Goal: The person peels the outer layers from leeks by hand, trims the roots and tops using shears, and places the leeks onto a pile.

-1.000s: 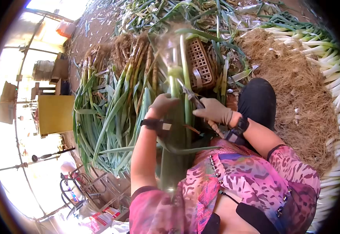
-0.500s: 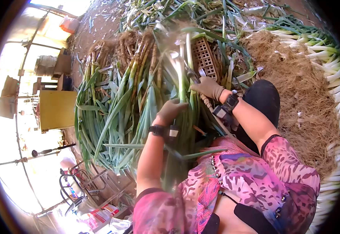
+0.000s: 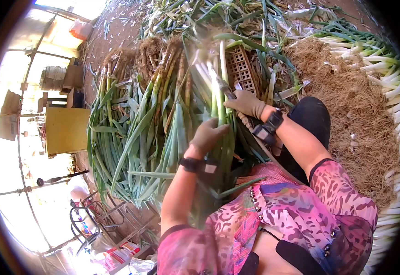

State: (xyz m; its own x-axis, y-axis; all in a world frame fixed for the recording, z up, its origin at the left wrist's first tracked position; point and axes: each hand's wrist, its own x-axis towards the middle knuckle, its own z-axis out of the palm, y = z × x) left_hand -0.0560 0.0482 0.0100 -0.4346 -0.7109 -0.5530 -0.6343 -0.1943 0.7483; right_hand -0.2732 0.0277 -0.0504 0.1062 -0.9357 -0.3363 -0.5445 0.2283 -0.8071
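Note:
My left hand, in a thin brown glove, is closed around the green part of a leek. Other pale leek stalks lie beside it, their upper ends blurred. My right hand, gloved too, grips an air gun with a hose trailing down toward my lap. The gun's tip points up and left at the white stalks, close to the leek. Just behind my right hand sits a brown plastic crate with a grid of square holes. My right fingers are partly hidden around the gun.
Unpeeled leeks with muddy roots lie piled at my left. Cut roots and a row of white leeks are on the right. Peeled leaf scraps cover the ground ahead. A yellow panel and a metal frame stand left.
My left hand has shifted right and slightly nearer to me, along with the leek. My right hand stays almost in place with the air gun.

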